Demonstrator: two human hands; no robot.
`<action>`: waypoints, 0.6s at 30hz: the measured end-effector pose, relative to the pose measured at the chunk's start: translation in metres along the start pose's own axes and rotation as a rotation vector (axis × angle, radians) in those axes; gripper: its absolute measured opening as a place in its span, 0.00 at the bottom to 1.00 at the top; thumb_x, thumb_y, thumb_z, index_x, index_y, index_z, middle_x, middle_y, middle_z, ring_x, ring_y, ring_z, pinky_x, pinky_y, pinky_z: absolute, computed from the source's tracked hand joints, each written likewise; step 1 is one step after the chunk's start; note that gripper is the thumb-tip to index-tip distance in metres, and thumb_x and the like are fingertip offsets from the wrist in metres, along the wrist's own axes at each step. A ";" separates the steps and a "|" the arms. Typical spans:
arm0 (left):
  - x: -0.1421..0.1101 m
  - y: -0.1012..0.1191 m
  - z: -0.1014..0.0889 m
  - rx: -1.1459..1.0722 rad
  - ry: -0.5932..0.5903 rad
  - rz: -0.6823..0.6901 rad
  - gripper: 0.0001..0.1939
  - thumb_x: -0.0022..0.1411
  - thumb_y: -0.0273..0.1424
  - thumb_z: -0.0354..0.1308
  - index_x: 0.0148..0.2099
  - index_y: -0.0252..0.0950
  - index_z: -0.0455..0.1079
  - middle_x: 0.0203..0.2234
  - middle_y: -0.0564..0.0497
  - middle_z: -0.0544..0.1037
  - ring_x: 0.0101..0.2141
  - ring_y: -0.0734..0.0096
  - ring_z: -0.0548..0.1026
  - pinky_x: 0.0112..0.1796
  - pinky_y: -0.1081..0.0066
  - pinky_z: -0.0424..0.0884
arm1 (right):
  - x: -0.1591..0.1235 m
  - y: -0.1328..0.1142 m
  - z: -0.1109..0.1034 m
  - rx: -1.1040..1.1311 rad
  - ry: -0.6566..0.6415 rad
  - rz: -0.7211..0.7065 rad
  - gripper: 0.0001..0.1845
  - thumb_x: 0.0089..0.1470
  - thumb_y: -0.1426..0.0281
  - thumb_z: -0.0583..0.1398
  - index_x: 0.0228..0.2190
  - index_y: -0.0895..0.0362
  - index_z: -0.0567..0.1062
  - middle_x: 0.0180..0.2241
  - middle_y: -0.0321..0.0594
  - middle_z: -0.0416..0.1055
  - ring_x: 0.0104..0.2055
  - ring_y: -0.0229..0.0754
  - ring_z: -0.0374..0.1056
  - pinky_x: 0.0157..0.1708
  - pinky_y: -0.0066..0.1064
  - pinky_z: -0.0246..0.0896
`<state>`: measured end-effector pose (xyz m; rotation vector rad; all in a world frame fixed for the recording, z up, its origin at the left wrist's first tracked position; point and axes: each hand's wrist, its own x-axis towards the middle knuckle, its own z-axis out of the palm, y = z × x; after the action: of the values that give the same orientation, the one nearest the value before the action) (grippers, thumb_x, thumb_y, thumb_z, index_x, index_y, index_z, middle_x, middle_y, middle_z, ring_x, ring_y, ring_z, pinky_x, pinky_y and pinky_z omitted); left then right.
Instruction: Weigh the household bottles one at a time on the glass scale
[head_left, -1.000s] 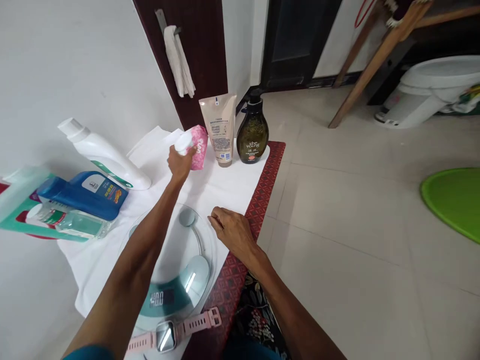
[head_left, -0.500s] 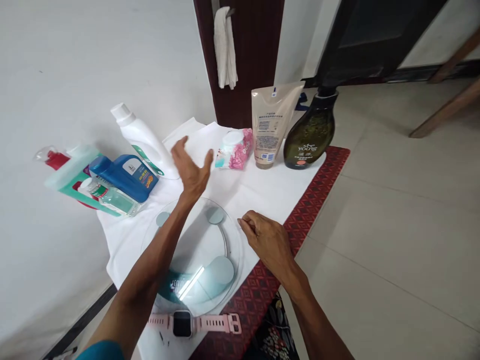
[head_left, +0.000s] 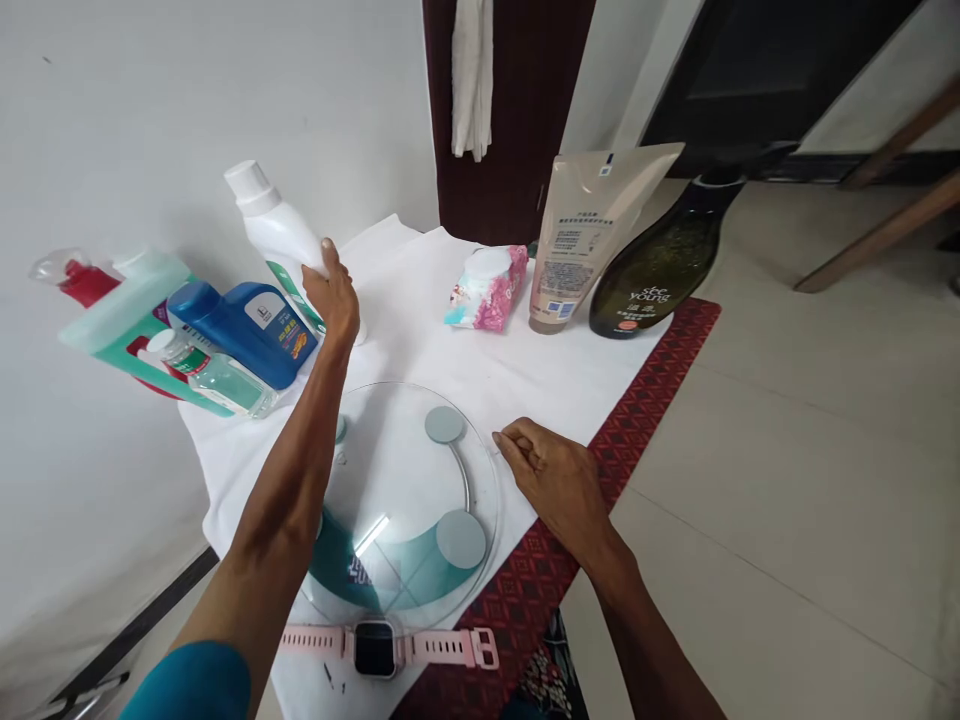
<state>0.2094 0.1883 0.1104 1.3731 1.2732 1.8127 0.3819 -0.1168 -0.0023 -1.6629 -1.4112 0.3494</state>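
Note:
At the back left of the cloth stands a white bottle (head_left: 281, 232) with a white cap and a green label. My left hand (head_left: 334, 296) is closed around its right side, thumb up, and hides part of the label. My right hand (head_left: 551, 470) rests closed near the table's right edge, fingers curled in, with nothing showing in them. Between my forearms lies a round glass bathroom scale (head_left: 405, 470). A pink smartwatch (head_left: 375, 648) lies flat along its near edge.
Left of the white bottle are a blue bottle (head_left: 247, 330), a small clear bottle (head_left: 217, 375) and a green-labelled jug (head_left: 127, 320). A wipes pack (head_left: 491, 288), a beige tube (head_left: 577, 240) and a dark pump bottle (head_left: 660, 260) stand at the back right. A white wall borders the left.
My left hand has moved left from open space above the cloth and closed on the white bottle. The right hand keeps its place and pose. The view has shifted slightly.

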 end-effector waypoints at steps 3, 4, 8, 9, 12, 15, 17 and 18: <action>0.000 0.004 -0.007 -0.046 0.001 0.004 0.32 0.77 0.65 0.57 0.37 0.42 0.62 0.30 0.50 0.69 0.33 0.62 0.77 0.34 0.64 0.76 | -0.001 0.002 0.001 -0.008 0.012 -0.010 0.18 0.71 0.60 0.59 0.28 0.50 0.71 0.21 0.33 0.70 0.22 0.39 0.63 0.28 0.33 0.53; 0.000 0.007 -0.012 -0.055 -0.006 -0.007 0.33 0.75 0.67 0.59 0.36 0.42 0.62 0.30 0.50 0.69 0.34 0.62 0.77 0.33 0.64 0.76 | -0.001 0.003 0.002 -0.010 0.013 -0.010 0.17 0.71 0.60 0.60 0.28 0.50 0.71 0.21 0.32 0.70 0.22 0.39 0.63 0.29 0.32 0.53; -0.010 0.028 -0.025 -0.073 -0.015 -0.075 0.34 0.74 0.64 0.65 0.34 0.42 0.60 0.27 0.51 0.63 0.31 0.65 0.70 0.30 0.65 0.70 | -0.001 0.005 0.003 -0.011 0.008 0.008 0.17 0.71 0.59 0.60 0.29 0.50 0.71 0.20 0.30 0.68 0.21 0.38 0.60 0.29 0.32 0.54; -0.015 0.034 -0.025 -0.078 -0.010 -0.089 0.33 0.75 0.61 0.65 0.33 0.42 0.58 0.26 0.52 0.60 0.29 0.67 0.67 0.29 0.66 0.68 | -0.001 0.005 0.003 -0.011 0.004 0.013 0.17 0.71 0.59 0.60 0.29 0.50 0.71 0.20 0.30 0.68 0.21 0.38 0.60 0.29 0.32 0.54; -0.028 0.054 -0.026 -0.093 -0.037 -0.082 0.30 0.79 0.54 0.65 0.33 0.42 0.57 0.25 0.55 0.55 0.26 0.74 0.57 0.27 0.70 0.63 | 0.000 0.003 0.001 -0.008 -0.007 0.023 0.17 0.71 0.59 0.60 0.29 0.50 0.71 0.20 0.31 0.68 0.22 0.39 0.62 0.30 0.33 0.55; -0.040 0.077 -0.038 -0.084 -0.111 -0.043 0.29 0.78 0.56 0.64 0.34 0.42 0.59 0.25 0.55 0.55 0.24 0.75 0.57 0.25 0.71 0.63 | 0.000 0.000 -0.001 -0.015 -0.029 0.053 0.17 0.71 0.59 0.59 0.29 0.50 0.71 0.22 0.33 0.71 0.24 0.41 0.65 0.31 0.34 0.56; -0.048 0.094 -0.054 -0.105 -0.148 -0.009 0.30 0.77 0.57 0.63 0.33 0.42 0.60 0.24 0.56 0.55 0.23 0.76 0.54 0.22 0.72 0.61 | 0.001 -0.002 -0.002 -0.023 -0.046 0.079 0.16 0.71 0.59 0.59 0.29 0.50 0.71 0.23 0.35 0.73 0.25 0.42 0.67 0.32 0.35 0.57; -0.053 0.103 -0.064 -0.123 -0.165 0.008 0.29 0.76 0.57 0.63 0.33 0.41 0.61 0.25 0.56 0.55 0.22 0.77 0.52 0.21 0.72 0.60 | 0.001 -0.003 -0.002 -0.024 -0.050 0.090 0.16 0.71 0.60 0.59 0.30 0.50 0.72 0.24 0.35 0.74 0.26 0.42 0.68 0.33 0.35 0.57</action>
<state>0.1807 0.0779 0.1781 1.4282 1.0550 1.7132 0.3816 -0.1172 0.0010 -1.7519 -1.3842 0.4294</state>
